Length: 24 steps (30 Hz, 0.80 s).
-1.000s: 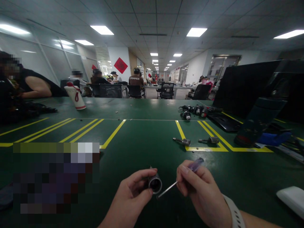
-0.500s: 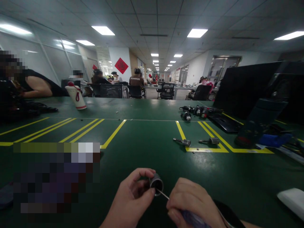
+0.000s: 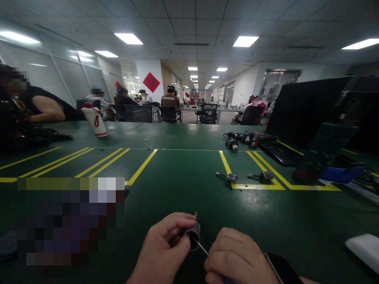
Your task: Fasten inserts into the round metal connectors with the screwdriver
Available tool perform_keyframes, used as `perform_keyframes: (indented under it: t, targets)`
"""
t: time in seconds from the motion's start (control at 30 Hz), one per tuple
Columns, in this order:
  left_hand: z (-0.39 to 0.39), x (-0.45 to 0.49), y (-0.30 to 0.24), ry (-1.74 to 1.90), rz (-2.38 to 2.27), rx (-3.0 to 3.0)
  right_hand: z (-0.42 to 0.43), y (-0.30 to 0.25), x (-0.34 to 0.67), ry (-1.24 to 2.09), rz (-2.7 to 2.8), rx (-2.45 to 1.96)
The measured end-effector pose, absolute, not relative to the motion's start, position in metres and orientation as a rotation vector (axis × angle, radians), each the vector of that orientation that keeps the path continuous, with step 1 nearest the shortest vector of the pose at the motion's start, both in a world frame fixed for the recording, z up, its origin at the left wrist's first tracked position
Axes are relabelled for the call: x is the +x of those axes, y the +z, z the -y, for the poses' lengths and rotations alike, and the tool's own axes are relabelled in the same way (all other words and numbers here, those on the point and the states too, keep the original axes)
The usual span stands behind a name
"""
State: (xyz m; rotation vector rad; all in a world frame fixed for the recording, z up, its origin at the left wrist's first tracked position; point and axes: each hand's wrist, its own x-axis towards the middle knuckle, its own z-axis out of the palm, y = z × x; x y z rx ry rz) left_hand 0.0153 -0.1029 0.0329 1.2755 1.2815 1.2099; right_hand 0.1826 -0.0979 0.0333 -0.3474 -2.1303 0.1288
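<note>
My left hand (image 3: 166, 246) grips a small grey metal cup-shaped hole saw (image 3: 194, 232) between thumb and fingers, its hollow mouth turned toward me and to the right. A thin tip sticks out beyond its far end. My right hand (image 3: 237, 254) is closed around a screwdriver (image 3: 202, 247); its slim shaft runs into the cup's mouth. Most of the handle is hidden by the fingers, with a purplish part showing below. Where the screwdriver's tip rests inside cannot be seen. Two similar hole saws with shanks, one on the left (image 3: 232, 178) and another (image 3: 267, 175), lie farther off.
Yellow tape (image 3: 257, 187) marks the green table (image 3: 177, 181), with small nuts (image 3: 241, 189) nearby. Cables and dark connectors (image 3: 233, 144) lie behind. A dark bottle (image 3: 325, 154) and monitor stand right, a white object (image 3: 364, 250) nearer. A cup (image 3: 95, 122) and a person are left.
The hole saw has tipped and dropped slightly, so its far tip now shows. My right hand has shifted a little left and down, with the screwdriver still inside the cup.
</note>
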Motion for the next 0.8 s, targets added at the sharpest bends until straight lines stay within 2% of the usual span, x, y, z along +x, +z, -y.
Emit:
perform_keyframes:
  t: [0.8]
  targets:
    - [0.1040,0.0143,0.0310,1.196,-1.281,1.236,0.1005,0.0292,0.1838,0.095,2.165,-0.370]
